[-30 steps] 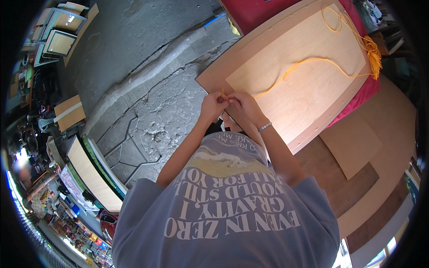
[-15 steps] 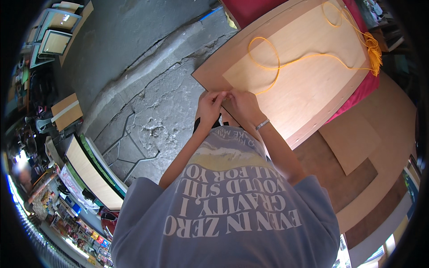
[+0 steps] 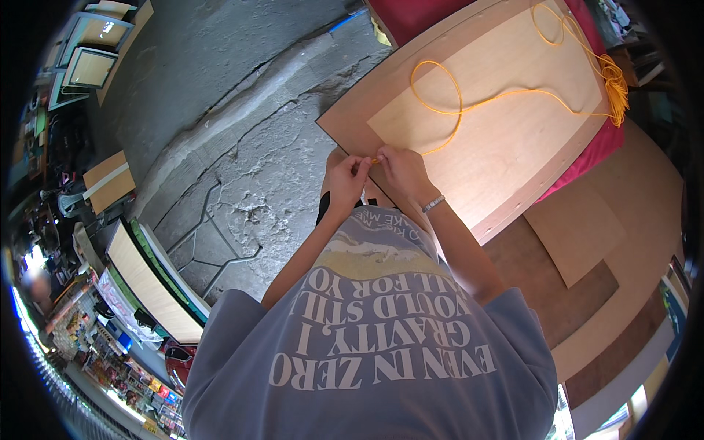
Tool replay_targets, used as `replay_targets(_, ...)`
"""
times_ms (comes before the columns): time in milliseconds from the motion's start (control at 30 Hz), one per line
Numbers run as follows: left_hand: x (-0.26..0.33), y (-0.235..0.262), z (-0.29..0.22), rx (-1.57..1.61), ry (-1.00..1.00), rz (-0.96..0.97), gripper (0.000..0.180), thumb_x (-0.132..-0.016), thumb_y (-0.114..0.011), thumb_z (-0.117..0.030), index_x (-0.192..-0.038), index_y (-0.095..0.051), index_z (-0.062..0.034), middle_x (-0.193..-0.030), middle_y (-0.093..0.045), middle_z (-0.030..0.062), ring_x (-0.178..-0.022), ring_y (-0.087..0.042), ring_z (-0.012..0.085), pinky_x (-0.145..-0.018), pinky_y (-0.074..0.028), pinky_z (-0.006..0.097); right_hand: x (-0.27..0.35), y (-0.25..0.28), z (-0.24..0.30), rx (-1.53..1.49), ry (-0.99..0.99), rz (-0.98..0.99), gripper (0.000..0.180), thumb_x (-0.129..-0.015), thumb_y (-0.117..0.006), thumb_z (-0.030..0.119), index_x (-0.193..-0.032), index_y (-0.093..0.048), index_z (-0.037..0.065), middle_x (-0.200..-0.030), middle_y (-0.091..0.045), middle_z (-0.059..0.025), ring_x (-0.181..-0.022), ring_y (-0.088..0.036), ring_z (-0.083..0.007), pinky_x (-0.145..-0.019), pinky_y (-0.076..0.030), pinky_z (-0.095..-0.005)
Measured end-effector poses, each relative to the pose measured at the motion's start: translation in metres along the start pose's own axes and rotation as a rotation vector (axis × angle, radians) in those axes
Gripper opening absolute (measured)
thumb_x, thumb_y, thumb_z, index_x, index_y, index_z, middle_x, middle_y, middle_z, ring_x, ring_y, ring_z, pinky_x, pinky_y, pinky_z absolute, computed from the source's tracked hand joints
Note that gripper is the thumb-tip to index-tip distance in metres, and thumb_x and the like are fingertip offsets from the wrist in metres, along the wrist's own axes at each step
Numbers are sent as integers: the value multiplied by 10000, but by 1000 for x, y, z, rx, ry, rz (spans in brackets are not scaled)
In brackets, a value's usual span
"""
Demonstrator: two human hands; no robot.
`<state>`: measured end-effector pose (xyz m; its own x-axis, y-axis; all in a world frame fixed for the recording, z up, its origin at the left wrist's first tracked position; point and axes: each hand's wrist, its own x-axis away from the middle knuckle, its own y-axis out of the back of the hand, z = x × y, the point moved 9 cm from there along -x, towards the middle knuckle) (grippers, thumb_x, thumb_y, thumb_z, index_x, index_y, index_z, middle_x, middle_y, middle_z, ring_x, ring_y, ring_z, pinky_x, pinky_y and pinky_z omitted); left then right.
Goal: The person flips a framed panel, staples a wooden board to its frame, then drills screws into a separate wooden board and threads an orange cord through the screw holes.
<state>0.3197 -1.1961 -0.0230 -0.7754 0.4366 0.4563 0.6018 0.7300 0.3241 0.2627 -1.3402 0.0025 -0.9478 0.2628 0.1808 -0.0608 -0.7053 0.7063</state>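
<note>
Both my hands are pinched on the end of a thin orange cord (image 3: 460, 110), close to the near left corner of a framed wooden panel (image 3: 506, 81). My left hand (image 3: 346, 178) grips the cord just off the panel's edge. Right beside it, my right hand (image 3: 402, 172) closes on the cord too, with a short orange stretch showing between them. From my right hand the cord runs over the panel in a loose loop to a bundled orange hank (image 3: 613, 86) at the far right edge. The fingertips partly hide the cord's end.
Red cloth (image 3: 579, 172) lies under the panel. Brown boards (image 3: 576, 242) are at the right. On the left are cracked concrete floor (image 3: 253, 209), a leaning panel stack (image 3: 150, 282), a cardboard piece (image 3: 110, 181) and frames (image 3: 92, 67) farther off.
My hands have drawn slightly apart, baring a short length of orange cord between them. My left hand has dropped a little. The loop on the panel has barely shifted.
</note>
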Motion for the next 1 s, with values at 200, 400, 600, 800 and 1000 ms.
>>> replay_targets(200,12,5,-56,-311,-561,-174,158,-866,-802,-169,-883,-744,-22,-953,-712,106,-709,-672,262,-612,-516,341,13,12,16,-27,-37,-49,227,-1022,-545,182,-1207,-564,52,-857,-721,-167,-759,-690,-392,-664,-525,-499)
replay_targets(400,-4,-7,-33,-144,-430,93,107,-839,-796,-97,-877,-711,-46,-1030,-718,85,-923,-672,294,-779,-546,391,20,11,13,-238,-168,-130,233,-1042,-534,147,-1223,-586,10,-962,-730,-230,-848,-700,-419,-724,-552,-460)
replay_targets(600,0,-9,-55,-350,-817,-14,123,-821,-791,-86,-884,-691,-48,-939,-726,74,-844,-689,305,-742,-549,396,9,18,10,-521,-218,-100,193,-1001,-583,100,-1091,-683,-39,-987,-737,-226,-900,-722,-371,-793,-559,-409)
replay_targets(800,-11,-13,-34,-372,-535,82,163,-833,-809,-87,-925,-683,-42,-923,-722,101,-828,-697,274,-732,-544,377,2,22,12,-378,-164,25,165,-952,-630,45,-1088,-696,-19,-972,-736,-173,-897,-719,-326,-792,-559,-385)
replay_targets(1000,-15,-5,-41,102,-391,115,141,-876,-783,-41,-993,-705,-28,-932,-715,86,-779,-687,170,-694,-542,297,-3,31,21,-126,68,-169,81,-881,-651,16,-957,-660,41,-915,-659,-100,-885,-644,-318,-785,-507,-409)
